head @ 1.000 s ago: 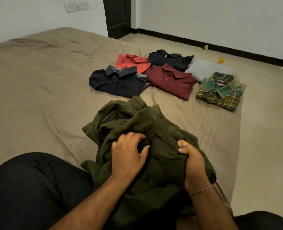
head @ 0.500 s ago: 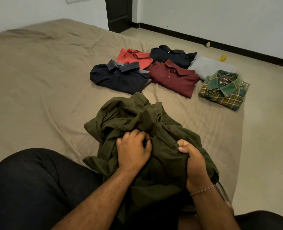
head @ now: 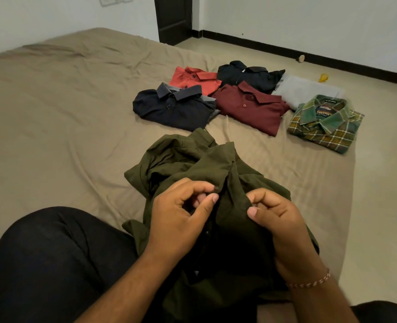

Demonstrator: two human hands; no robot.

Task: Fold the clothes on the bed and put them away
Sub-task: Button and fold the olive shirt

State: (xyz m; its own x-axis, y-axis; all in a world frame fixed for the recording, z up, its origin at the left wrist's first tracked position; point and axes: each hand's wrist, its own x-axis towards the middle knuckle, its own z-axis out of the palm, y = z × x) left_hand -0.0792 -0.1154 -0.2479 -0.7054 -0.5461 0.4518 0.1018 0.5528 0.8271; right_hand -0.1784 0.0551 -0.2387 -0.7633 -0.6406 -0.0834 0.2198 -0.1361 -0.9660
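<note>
Both hands have shifted from bunching cloth to pinching | left hand (head: pixel 181 213) apparently pinches a button, right hand (head: pixel 279 217) pinches fabric | olive shirt (head: pixel 193 164) crumpled on bed (head: pixel 64 113), at lap

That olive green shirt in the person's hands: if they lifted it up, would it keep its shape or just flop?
Probably flop: the olive green shirt lies bunched in soft creases and sags where the left hand and right hand pinch it. It looks thin, so likely light. On the bed sheet it would likely drag and wrinkle rather than slide.
</note>
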